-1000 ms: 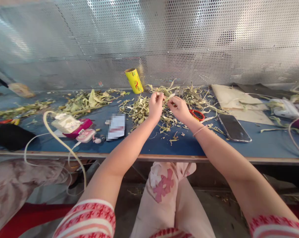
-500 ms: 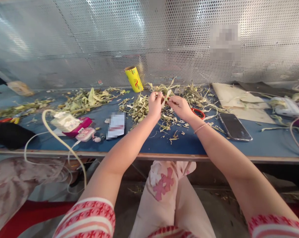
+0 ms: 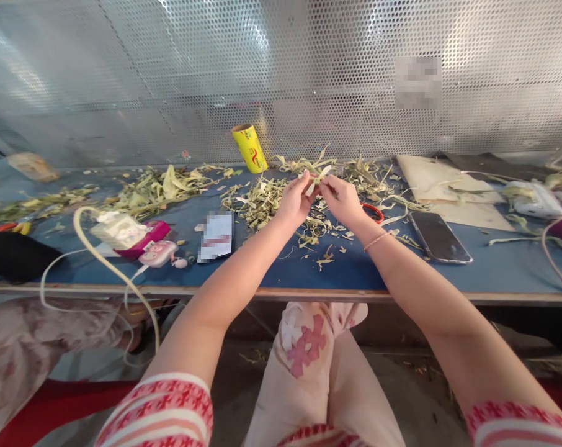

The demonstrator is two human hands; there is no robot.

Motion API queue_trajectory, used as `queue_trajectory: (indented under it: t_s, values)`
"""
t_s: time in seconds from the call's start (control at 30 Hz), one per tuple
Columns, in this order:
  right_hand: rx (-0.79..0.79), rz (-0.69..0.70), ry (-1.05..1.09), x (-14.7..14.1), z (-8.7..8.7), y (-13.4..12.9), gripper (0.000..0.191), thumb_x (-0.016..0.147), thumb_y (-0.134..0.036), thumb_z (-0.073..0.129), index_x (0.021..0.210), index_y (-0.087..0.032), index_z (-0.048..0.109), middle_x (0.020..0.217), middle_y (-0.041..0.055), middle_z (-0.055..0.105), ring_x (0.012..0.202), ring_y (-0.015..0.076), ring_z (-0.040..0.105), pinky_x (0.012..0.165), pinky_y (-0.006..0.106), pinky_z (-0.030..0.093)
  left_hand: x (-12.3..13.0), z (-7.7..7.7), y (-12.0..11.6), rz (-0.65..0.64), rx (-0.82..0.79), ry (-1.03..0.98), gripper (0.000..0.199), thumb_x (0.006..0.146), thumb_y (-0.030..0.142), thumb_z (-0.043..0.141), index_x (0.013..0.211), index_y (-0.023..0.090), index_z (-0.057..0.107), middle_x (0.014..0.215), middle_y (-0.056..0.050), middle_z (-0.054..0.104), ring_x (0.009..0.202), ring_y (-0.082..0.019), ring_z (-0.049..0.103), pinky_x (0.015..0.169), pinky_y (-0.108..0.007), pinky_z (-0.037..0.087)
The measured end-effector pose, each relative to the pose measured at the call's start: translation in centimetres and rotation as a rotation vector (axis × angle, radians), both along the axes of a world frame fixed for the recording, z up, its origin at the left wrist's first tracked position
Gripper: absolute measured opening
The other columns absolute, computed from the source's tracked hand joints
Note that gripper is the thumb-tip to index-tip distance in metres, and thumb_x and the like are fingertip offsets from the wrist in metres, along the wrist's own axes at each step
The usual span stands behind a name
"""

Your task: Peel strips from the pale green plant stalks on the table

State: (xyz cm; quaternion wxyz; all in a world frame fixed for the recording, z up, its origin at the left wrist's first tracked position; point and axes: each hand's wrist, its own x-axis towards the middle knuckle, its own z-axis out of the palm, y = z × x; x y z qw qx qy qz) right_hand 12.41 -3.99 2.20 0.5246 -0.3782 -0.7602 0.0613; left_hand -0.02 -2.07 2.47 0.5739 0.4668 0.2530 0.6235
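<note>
Pale green, the thin, curling leaf strip point(image 3: 319, 179) is pinched between the fingertips of the left hand point(image 3: 298, 200) and the right hand point(image 3: 342, 200), just above the heap of shredded, yellow-green dry leaves point(image 3: 261, 202). A red, ring-shaped handle point(image 3: 374, 213) lies beside the right wrist. Between the forearms, blue surface with a few scraps runs to the table's thin brown front edge; the dark, flat phone point(image 3: 440, 237) borders the right forearm. The blue tabletop point(image 3: 327, 276) meets a perforated, silvery metal panel point(image 3: 206, 74), where a yellow printed tube point(image 3: 250, 149) stands tilted. Both forearms reach forward and converge, hands nearly touching over the leaves.
</note>
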Motion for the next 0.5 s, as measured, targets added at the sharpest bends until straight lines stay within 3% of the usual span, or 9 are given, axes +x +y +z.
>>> queue_trajectory:
  t_s: [0.17, 0.4, 0.5]
  values:
    - [0.018, -0.01, -0.025, -0.3, 0.0, -0.2, 0.016, 0.088, -0.022, 0.043, 0.072, -0.021, 0.047, 0.067, 0.0008, 0.049, 0.065, 0.0143, 0.045, 0.067, 0.03, 0.039, 0.1, -0.4, 0.3, 0.013, -0.035, -0.013, 0.021, 0.086, 0.035, 0.056, 0.082, 0.017, 0.065, 0.077, -0.004, 0.064, 0.079, -0.013, 0.062, 0.074, -0.03, 0.052]
    - [0.15, -0.035, -0.289, 1.0, 1.2, -0.2, 0.019, 0.087, -0.024, 0.046, 0.068, -0.021, 0.047, 0.069, 0.0032, 0.05, 0.072, 0.0174, 0.045, 0.074, 0.034, 0.036, -0.2, 0.3, -0.3, 0.02, 0.066, 0.085, 0.017, 0.084, 0.03, 0.06, 0.072, 0.018, 0.061, 0.074, -0.002, 0.059, 0.071, -0.011, 0.058, 0.069, -0.028, 0.051]
    - [0.134, 0.012, -0.308, 1.5, 1.3, -0.1, 0.023, 0.088, -0.024, 0.045, 0.065, -0.021, 0.046, 0.068, 0.0028, 0.05, 0.07, 0.0163, 0.045, 0.072, 0.032, 0.036, -0.3, 0.3, -0.6, 0.052, 0.067, 0.121, 0.019, 0.083, 0.033, 0.061, 0.072, 0.018, 0.061, 0.072, -0.001, 0.057, 0.067, -0.01, 0.056, 0.068, -0.028, 0.05]
